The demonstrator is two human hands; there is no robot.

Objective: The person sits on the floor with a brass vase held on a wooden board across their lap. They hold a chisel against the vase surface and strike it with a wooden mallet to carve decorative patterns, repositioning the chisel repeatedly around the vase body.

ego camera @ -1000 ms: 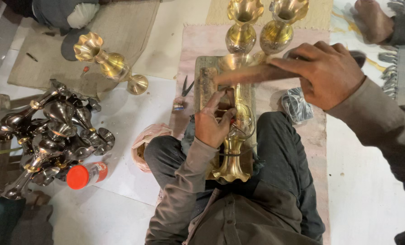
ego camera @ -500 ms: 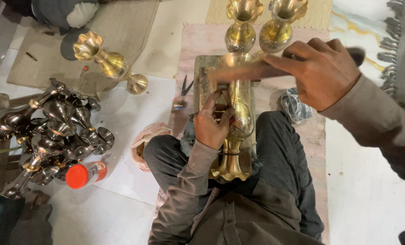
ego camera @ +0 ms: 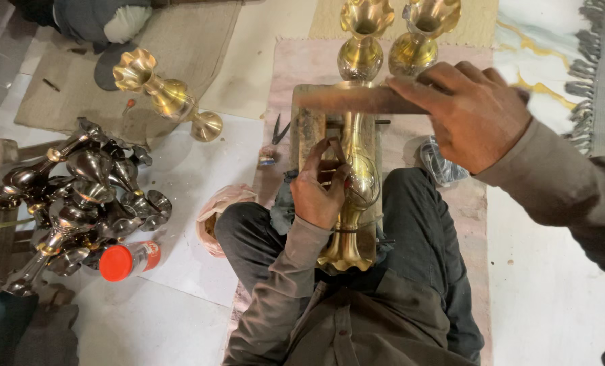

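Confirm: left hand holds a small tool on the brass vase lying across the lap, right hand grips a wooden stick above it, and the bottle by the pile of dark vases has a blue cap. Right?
Not quite. In the head view the bottle by the pile of dark vases has a red cap. The rest holds: left hand with a small tool on the brass vase, right hand gripping the wooden stick.

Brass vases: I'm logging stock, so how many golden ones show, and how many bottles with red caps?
Golden brass vases: 4 (worked vase, lying vase, standing vases and)
Red-capped bottle: 1
Total: 5
The dark metal pile is too tangled to count.
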